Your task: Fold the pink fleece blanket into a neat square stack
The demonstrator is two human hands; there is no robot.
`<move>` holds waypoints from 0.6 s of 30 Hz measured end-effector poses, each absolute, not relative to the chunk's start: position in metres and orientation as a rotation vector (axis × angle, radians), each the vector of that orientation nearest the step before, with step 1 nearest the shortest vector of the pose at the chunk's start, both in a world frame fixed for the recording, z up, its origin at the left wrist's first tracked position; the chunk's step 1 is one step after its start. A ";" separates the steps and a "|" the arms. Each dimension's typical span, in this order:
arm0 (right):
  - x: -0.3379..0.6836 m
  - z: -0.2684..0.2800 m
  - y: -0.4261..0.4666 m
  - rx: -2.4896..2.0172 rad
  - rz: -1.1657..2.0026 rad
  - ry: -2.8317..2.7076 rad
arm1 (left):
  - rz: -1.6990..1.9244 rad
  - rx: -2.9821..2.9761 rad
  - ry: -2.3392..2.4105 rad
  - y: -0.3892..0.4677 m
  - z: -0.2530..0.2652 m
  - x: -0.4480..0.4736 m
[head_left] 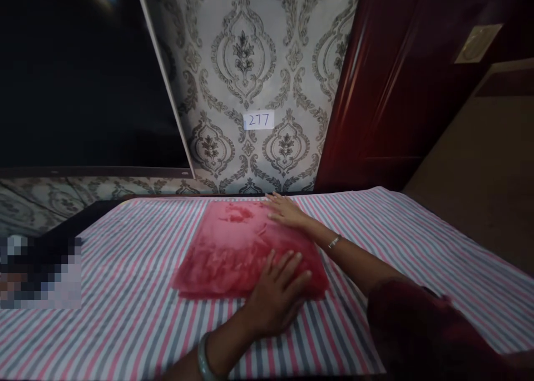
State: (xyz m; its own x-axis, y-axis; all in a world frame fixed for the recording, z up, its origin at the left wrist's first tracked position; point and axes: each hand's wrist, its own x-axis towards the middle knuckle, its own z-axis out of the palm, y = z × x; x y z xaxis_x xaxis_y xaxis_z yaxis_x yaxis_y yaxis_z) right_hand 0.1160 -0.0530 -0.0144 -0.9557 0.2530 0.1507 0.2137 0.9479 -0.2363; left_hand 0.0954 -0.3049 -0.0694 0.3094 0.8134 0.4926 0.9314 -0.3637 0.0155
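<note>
A folded red and pink velvety cloth [225, 253] lies flat in a neat rectangle, its layered front edge facing me. My left hand [277, 295] rests palm down on the cloth's near right part, fingers spread. Farther back, my right hand [287, 209] lies flat across the cloth's far right corner, its fingers stretched out to the left. Neither hand grips anything. Beneath the cloth is a striped sheet [125, 270] in pink, grey and white, spread over the table.
A dark television screen [87, 80] hangs at the left, above the sheet's far side. Patterned wallpaper bears a paper label [258, 119] reading 277. A dark red wooden door or panel [375, 92] stands at the right. A blurred patch [39, 272] covers the left edge.
</note>
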 end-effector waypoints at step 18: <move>0.155 -0.060 -0.151 0.372 0.547 -2.882 | -0.246 -2.717 -2.074 -0.192 -0.031 -0.057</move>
